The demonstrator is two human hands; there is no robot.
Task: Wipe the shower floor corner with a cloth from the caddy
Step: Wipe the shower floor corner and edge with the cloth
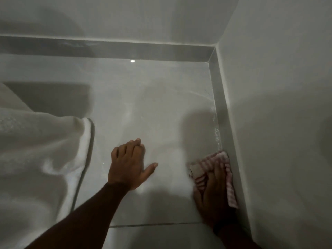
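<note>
A pink-and-white striped cloth lies crumpled on the grey tiled shower floor, pushed against the dark skirting strip at the foot of the right wall. My right hand presses down on the cloth and holds it; the hand is blurred. My left hand rests flat on the floor tile left of it, fingers together and thumb out, holding nothing. The floor corner lies farther back on the right. No caddy is in view.
A white towel or curtain hangs in folds at the left edge. White walls close the right and far sides. A grout line crosses the floor near me. A light spot glints on the wet tile.
</note>
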